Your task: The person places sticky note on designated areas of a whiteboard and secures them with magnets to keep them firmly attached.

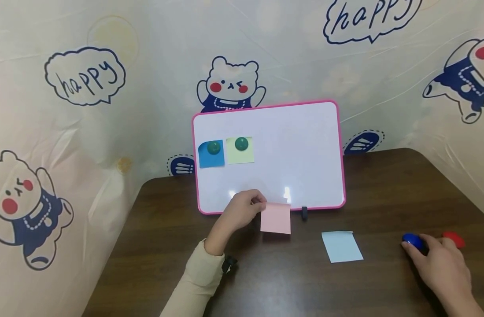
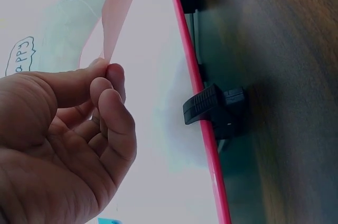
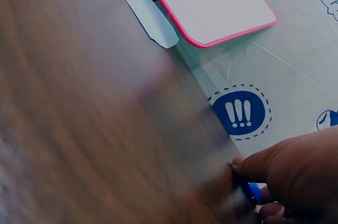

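Observation:
My left hand [image 1: 243,209] pinches a pink sticky note [image 1: 275,219] by its upper left corner, in front of the whiteboard's [image 1: 293,154] lower edge. In the left wrist view the pink note [image 2: 119,10] rises from between thumb and forefinger. Over at the right of the table, my right hand [image 1: 444,264] grips a round blue magnet [image 1: 413,241] between thumb and fingers. A red magnet [image 1: 453,239] lies just beyond that hand, partly hidden by it. In the right wrist view only a bit of the blue magnet [image 3: 254,192] shows.
A light blue sticky note [image 1: 342,247] lies on the wooden table [image 1: 281,281]. On the board, green magnets hold a blue note [image 1: 211,159] and a pale green note [image 1: 240,156]. Black clips [image 2: 211,108] grip its pink lower edge. A patterned cloth [image 1: 154,88] hangs behind.

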Demonstrator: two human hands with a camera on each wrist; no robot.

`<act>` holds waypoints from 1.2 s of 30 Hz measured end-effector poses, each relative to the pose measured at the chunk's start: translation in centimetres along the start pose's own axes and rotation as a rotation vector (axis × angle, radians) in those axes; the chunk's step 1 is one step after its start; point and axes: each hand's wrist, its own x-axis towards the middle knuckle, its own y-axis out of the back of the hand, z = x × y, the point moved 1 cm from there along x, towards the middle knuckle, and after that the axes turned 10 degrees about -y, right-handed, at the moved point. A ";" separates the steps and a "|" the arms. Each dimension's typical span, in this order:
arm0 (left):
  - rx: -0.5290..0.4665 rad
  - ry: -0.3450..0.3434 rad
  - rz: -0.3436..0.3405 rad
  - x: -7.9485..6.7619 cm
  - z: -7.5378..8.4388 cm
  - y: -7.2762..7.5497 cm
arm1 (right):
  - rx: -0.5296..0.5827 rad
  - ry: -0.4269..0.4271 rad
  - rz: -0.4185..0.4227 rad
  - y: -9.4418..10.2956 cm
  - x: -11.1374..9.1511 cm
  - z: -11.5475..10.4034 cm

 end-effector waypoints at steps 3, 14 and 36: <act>-0.009 0.001 -0.001 0.1 -0.1 -0.1 | 0.004 0.003 0.003 0.0 0.1 0.0; -0.013 0.020 -0.002 0.5 -0.4 -0.3 | 0.050 0.062 0.074 -0.3 0.1 0.4; -0.074 0.019 0.072 0.9 -1.3 -0.4 | 0.026 0.053 -0.013 -0.1 0.6 0.1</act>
